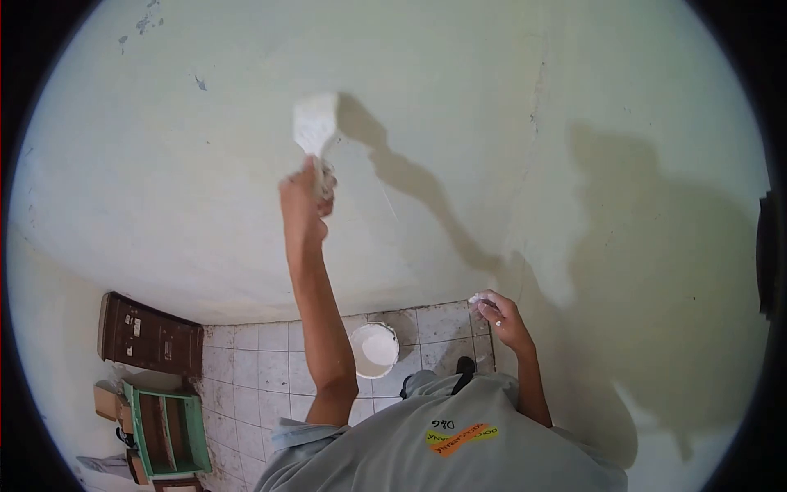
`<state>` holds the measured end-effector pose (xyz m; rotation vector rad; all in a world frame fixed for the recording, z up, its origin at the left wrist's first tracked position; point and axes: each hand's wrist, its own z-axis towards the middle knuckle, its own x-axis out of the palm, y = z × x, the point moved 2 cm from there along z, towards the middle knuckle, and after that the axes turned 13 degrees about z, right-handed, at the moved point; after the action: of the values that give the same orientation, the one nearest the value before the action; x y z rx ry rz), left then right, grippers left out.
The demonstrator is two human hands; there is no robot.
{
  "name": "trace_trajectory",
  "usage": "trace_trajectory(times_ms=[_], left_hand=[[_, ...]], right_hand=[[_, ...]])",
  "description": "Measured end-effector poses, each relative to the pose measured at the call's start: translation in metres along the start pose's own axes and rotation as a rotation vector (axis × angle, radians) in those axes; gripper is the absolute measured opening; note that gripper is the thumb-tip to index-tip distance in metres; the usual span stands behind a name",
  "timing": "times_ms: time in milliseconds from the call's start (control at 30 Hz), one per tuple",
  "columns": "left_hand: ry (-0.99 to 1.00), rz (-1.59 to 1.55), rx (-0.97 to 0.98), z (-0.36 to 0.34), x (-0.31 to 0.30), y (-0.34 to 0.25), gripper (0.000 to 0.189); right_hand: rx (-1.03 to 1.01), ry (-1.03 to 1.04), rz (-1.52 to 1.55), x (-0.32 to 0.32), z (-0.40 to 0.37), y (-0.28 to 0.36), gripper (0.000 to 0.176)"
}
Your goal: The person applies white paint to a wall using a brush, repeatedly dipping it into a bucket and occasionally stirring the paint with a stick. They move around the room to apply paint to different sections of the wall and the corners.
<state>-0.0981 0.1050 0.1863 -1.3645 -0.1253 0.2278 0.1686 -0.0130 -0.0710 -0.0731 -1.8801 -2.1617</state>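
Observation:
My left hand [307, 197] is raised in front of the pale green wall [459, 107], closed around the handle of a wide flat paintbrush [316, 123]. The brush head points up, looks white all over and is slightly blurred; it overlaps the wall in this view. Low on the right, my right hand [504, 320] hangs near the wall's foot, its fingers loosely curled with a gap to the thumb. White smears mark its fingertips. Between my arms, on the floor, stands a white bucket [357, 367] with white paint inside.
White tiles [270, 361] cover the floor. At the left stand a dark brown cabinet [152, 334] and a green wooden shelf unit [197, 426], with cardboard boxes [108, 402] beside it. A dark object [768, 254] sits at the far right edge. Shadows fall across the wall.

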Motion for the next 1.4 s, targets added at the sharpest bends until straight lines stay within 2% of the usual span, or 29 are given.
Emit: trace_trajectory(times_ms=[67, 167, 200, 333, 433, 500, 533, 600, 633, 700, 767, 833, 900, 1033, 1233, 1400], left_hand=[[0.014, 0.029, 0.173, 0.019, 0.007, -0.037, 0.030], [0.061, 0.005, 0.208, 0.043, 0.012, -0.048, 0.032], [0.006, -0.011, 0.183, 0.049, 0.014, -0.037, 0.032], [-0.171, -0.023, 0.060, 0.058, 0.031, 0.067, 0.034], [-0.135, 0.044, -0.079, 0.048, 0.029, 0.186, 0.035], [-0.125, 0.129, -0.269, 0.027, 0.031, 0.255, 0.036], [-0.099, 0.139, -0.273, 0.021, 0.028, 0.301, 0.035], [-0.083, 0.165, -0.562, 0.001, 0.023, 0.369, 0.035], [-0.119, 0.204, -0.600, -0.006, 0.021, 0.401, 0.035], [-0.142, 0.179, -0.745, -0.017, 0.021, 0.432, 0.034], [-0.099, 0.169, -0.721, -0.014, 0.024, 0.435, 0.032], [-0.071, 0.118, -0.658, -0.004, 0.027, 0.416, 0.030], [-0.062, 0.024, -0.551, 0.017, 0.030, 0.372, 0.027], [-0.030, -0.005, -0.452, 0.027, 0.026, 0.253, 0.028], [-0.004, 0.046, -0.025, 0.029, 0.013, 0.061, 0.030], [0.081, 0.066, 0.127, 0.030, -0.002, -0.059, 0.031]], right_hand=[[0.000, 0.018, -0.002, -0.007, 0.008, -0.009, 0.018], [0.052, 0.017, -0.013, -0.014, 0.005, -0.012, 0.018], [0.058, -0.006, -0.009, -0.015, 0.004, -0.012, 0.018], [0.044, -0.087, 0.019, -0.022, 0.003, -0.019, 0.017], [0.062, -0.128, -0.008, -0.030, 0.002, -0.020, 0.017], [0.063, -0.122, -0.029, -0.031, 0.000, -0.017, 0.017], [0.056, -0.108, -0.030, -0.029, -0.001, -0.016, 0.017], [0.039, -0.064, -0.043, -0.022, -0.001, -0.014, 0.017], [0.023, -0.041, -0.053, -0.021, 0.000, -0.013, 0.017], [-0.014, -0.018, -0.048, -0.021, 0.003, -0.015, 0.017], [-0.048, -0.015, -0.013, -0.023, 0.001, -0.020, 0.018], [-0.015, -0.023, 0.009, -0.026, -0.001, -0.020, 0.018], [-0.011, -0.036, 0.009, -0.028, -0.003, -0.018, 0.017], [-0.042, -0.072, 0.019, -0.032, -0.008, -0.015, 0.017], [-0.024, -0.032, 0.023, -0.026, -0.004, -0.008, 0.018], [-0.021, 0.006, 0.034, -0.017, 0.004, -0.008, 0.018]])
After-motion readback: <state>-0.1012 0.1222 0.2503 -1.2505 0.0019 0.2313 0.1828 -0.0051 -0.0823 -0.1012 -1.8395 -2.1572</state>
